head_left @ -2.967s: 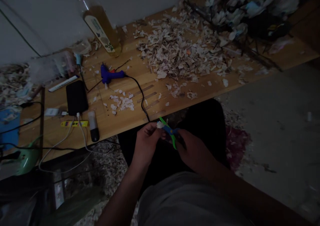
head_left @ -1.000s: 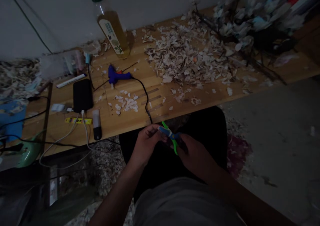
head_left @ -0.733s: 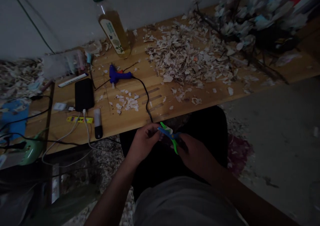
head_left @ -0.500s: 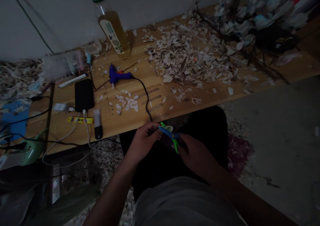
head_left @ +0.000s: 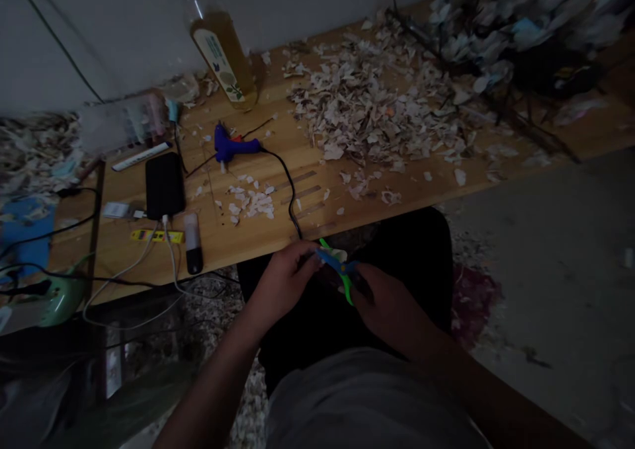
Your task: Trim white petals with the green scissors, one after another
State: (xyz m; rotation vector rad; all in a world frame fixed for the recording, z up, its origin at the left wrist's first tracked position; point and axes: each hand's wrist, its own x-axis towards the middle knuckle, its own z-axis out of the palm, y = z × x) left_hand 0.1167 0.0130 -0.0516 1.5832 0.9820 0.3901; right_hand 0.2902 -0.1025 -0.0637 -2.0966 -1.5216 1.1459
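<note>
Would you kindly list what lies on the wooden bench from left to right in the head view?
Black phone → black-capped glue stick → blue glue gun → big heap of pale shavings → white artificial flowers.

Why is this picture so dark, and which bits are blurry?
Head view: the light is dim and falls mostly on the wooden table and its pile of pale scraps. Head view: the left hand, right hand and scissors sit in shadow below the table edge. Head view: the clutter at the far left edge and the flowers at top right look smeared and stretched.
</note>
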